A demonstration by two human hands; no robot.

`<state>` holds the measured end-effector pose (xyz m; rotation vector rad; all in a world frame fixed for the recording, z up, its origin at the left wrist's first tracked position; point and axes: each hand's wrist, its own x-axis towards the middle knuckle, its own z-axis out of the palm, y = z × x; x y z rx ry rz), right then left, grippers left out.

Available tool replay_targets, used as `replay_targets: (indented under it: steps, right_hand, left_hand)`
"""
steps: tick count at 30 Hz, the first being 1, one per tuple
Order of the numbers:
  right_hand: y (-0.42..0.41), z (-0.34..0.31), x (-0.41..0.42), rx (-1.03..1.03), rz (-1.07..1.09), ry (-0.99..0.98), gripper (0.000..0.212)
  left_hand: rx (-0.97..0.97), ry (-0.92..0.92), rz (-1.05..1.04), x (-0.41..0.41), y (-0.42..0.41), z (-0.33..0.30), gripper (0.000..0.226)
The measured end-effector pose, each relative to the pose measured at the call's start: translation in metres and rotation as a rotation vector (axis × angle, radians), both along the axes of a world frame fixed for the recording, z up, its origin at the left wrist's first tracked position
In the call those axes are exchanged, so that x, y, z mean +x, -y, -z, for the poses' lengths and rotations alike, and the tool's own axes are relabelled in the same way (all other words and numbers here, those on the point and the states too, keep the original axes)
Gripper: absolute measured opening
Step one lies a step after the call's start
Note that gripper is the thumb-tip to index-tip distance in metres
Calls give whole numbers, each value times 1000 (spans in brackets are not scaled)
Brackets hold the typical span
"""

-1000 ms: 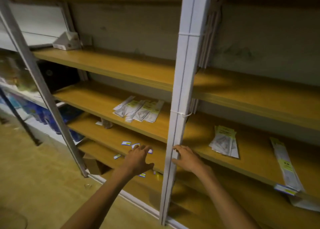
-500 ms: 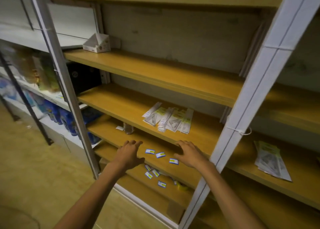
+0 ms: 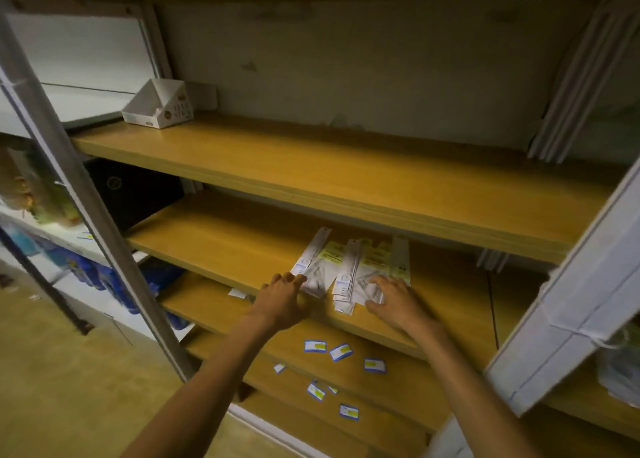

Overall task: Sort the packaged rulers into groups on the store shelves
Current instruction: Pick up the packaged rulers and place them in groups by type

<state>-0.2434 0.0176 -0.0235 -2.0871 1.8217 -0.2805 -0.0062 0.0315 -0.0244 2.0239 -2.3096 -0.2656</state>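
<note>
Both hands have come up from the lower shelf edge since half a second ago and now lie on the packaged rulers point(image 3: 349, 267), which are spread in a loose fan on the middle wooden shelf point(image 3: 221, 246), just right of the frame's centre. On the fan's left end, the left hand point(image 3: 282, 300) has its fingertips on the nearest long packet, fingers only gently bent; whether it pinches the packet cannot be told. Lying flat with fingers spread, the right hand point(image 3: 393, 300) presses on the right-hand packets and hides their lower ends. Print on the packets is too blurred to read. Small blue-and-yellow labels point(image 3: 341, 352) lie scattered on the shelves below, some partly hidden behind the forearms. At upper left a white cardboard display box point(image 3: 157, 106) stands on the shelf above.
</note>
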Motion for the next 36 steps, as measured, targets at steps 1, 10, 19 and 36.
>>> replay_targets:
  steps: [1,10,19,36]
  right_hand:
    - [10,4,0,-6,15,17,52]
    - [43,19,-2,-16,155,117,47]
    - [29,23,-7,-110,334,117,46]
    - [-26,28,-1,-88,541,82,47]
  left_hand:
    - [2,-3,4,-1,11,2,72]
    - [25,-77,5,-13,75,18,62]
    - [29,-135,10,-6,88,24,59]
    - [147,-644,-5,36,97,33,77]
